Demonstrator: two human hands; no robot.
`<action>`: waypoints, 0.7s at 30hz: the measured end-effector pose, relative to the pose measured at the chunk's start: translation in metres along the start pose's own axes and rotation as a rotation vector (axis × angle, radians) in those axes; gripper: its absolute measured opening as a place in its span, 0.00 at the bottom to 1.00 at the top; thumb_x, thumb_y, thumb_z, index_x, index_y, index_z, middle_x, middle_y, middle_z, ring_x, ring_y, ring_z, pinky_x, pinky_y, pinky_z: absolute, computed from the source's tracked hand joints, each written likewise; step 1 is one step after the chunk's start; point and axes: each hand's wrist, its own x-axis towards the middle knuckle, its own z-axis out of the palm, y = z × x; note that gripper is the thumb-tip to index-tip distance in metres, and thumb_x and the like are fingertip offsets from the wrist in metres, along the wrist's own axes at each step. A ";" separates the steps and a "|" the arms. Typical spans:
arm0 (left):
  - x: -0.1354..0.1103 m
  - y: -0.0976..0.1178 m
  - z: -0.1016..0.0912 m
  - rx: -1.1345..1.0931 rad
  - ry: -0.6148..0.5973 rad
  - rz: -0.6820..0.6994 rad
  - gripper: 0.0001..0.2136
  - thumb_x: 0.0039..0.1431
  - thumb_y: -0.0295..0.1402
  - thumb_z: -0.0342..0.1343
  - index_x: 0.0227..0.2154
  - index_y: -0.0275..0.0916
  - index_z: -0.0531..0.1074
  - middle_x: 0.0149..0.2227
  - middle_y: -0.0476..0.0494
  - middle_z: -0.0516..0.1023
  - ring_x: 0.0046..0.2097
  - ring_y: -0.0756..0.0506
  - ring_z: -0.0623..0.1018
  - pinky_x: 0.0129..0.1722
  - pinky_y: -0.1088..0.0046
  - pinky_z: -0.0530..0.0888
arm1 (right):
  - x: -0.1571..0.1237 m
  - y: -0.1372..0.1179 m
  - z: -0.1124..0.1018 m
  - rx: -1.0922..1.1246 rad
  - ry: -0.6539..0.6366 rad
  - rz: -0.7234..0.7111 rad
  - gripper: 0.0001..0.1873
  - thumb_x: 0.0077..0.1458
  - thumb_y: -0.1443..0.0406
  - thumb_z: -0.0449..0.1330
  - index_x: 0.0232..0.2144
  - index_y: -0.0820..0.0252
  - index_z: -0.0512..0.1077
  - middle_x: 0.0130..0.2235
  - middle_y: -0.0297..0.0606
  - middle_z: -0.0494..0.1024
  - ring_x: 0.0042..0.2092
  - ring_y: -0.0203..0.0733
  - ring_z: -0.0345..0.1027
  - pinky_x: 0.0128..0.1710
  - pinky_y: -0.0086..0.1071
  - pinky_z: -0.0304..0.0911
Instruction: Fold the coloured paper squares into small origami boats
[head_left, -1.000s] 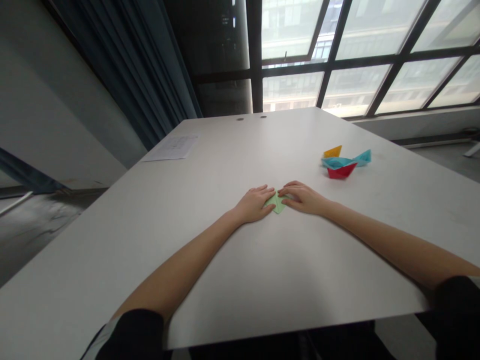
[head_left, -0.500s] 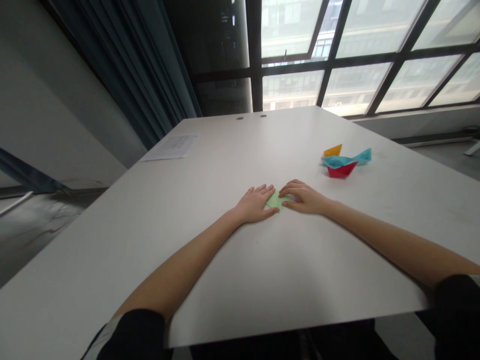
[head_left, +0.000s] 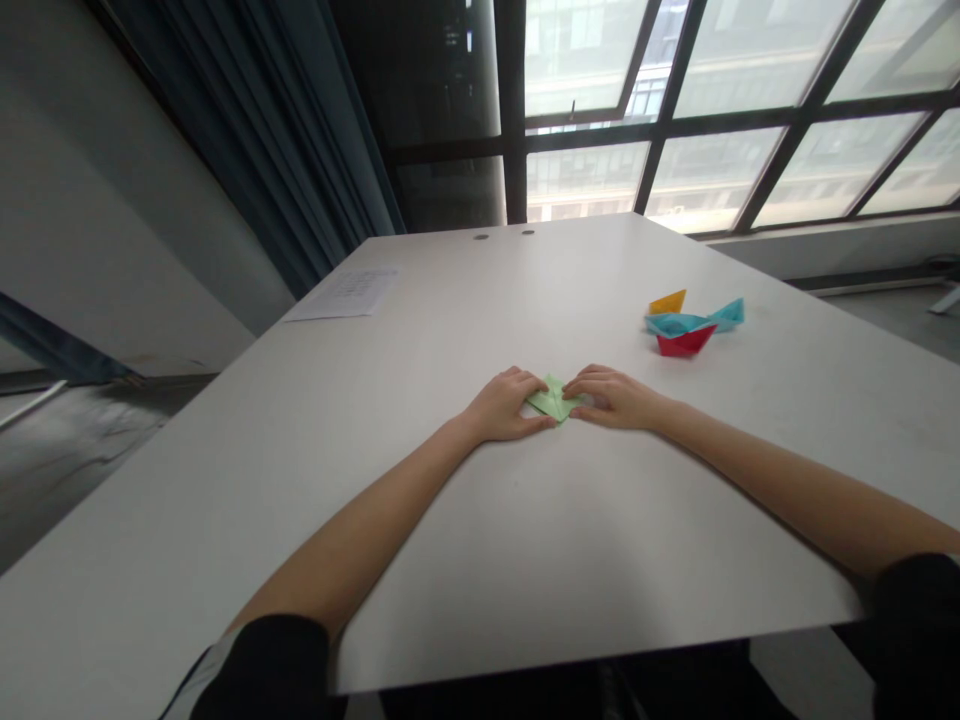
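Folded green paper [head_left: 554, 400] just right of frame centre, on the white table [head_left: 450, 560] | left hand [head_left: 508, 405] holds its left side, thumb and fingers narrow | right hand [head_left: 616, 400] holds its right side likewise | I'd worry: uneven pull between hands could skew a crease or tear it.

Your left hand [head_left: 506, 405] and right hand [head_left: 616, 398] grip the left and right sides of a folded green paper [head_left: 553, 397] between fingers and thumbs, at the center of the frame, on a white table [head_left: 450, 540]. Right of center, yellow [head_left: 668, 302], blue [head_left: 679, 325] and red [head_left: 685, 343] folded papers sit bunched together. A printed sheet [head_left: 345, 295] lies at center left, below a blue curtain [head_left: 262, 130] at upper left; window panes [head_left: 589, 60] glow across the upper right.
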 end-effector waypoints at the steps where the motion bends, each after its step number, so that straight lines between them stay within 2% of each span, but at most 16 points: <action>1: 0.000 0.000 0.000 -0.002 0.006 0.002 0.19 0.51 0.47 0.54 0.37 0.36 0.71 0.37 0.39 0.74 0.41 0.43 0.71 0.45 0.66 0.67 | 0.000 0.000 0.000 -0.005 0.001 0.007 0.14 0.54 0.59 0.55 0.40 0.59 0.71 0.37 0.42 0.76 0.42 0.43 0.67 0.44 0.36 0.63; 6: -0.001 0.002 -0.002 0.005 0.026 0.033 0.15 0.51 0.45 0.54 0.33 0.37 0.72 0.34 0.42 0.75 0.40 0.45 0.72 0.43 0.67 0.68 | 0.002 -0.003 0.000 -0.021 0.011 0.026 0.12 0.57 0.60 0.52 0.39 0.59 0.71 0.36 0.41 0.77 0.39 0.41 0.67 0.42 0.35 0.63; 11: -0.002 0.003 -0.001 0.071 0.050 -0.023 0.10 0.56 0.36 0.50 0.33 0.38 0.73 0.35 0.42 0.75 0.40 0.46 0.72 0.43 0.69 0.69 | 0.003 -0.006 -0.001 -0.045 0.015 0.027 0.13 0.58 0.63 0.49 0.40 0.60 0.71 0.35 0.42 0.76 0.39 0.41 0.68 0.41 0.34 0.64; 14: -0.003 0.004 -0.001 0.094 0.041 -0.051 0.09 0.56 0.33 0.48 0.35 0.38 0.73 0.37 0.43 0.75 0.42 0.46 0.72 0.44 0.69 0.69 | 0.003 -0.005 0.000 -0.049 0.030 0.038 0.14 0.58 0.63 0.49 0.41 0.60 0.71 0.34 0.43 0.76 0.39 0.41 0.68 0.40 0.34 0.64; 21: -0.002 0.004 0.000 0.107 0.022 -0.055 0.10 0.56 0.31 0.48 0.36 0.37 0.73 0.38 0.41 0.74 0.41 0.46 0.72 0.43 0.69 0.70 | 0.002 -0.005 0.000 -0.012 0.034 0.027 0.12 0.55 0.61 0.53 0.40 0.59 0.70 0.35 0.42 0.76 0.39 0.41 0.68 0.41 0.35 0.64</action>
